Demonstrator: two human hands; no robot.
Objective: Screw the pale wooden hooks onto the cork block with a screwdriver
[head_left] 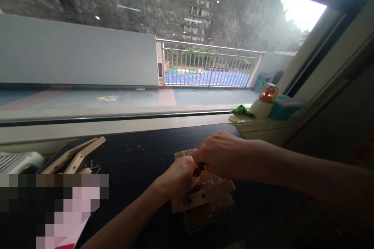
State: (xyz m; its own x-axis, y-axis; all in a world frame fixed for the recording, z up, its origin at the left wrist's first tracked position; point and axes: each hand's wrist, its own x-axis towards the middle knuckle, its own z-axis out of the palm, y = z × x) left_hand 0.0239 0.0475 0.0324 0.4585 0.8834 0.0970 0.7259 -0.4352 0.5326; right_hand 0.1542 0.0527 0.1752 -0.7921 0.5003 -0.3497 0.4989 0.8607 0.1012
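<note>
My left hand point(181, 175) and my right hand point(217, 151) meet above a stack of wooden pieces on the black table point(122, 163). The fingers of both hands are closed and nearly touch. A small dark thing point(201, 166) shows between them, too hidden to name. Under my hands lies a light wooden strip point(209, 193) with two dark holes, set at a slant. Rough-surfaced wooden blocks point(214, 209) are below it, partly in shadow. My fingers hide the middle of the stack.
Wooden strips point(83, 155) with holes lie at the table's left, near some thin metal pieces point(95, 168). A pixelated patch point(58, 210) covers the lower left. On the windowsill stand a white bottle with an orange top point(262, 105), a green cloth point(242, 111) and a teal box point(282, 108).
</note>
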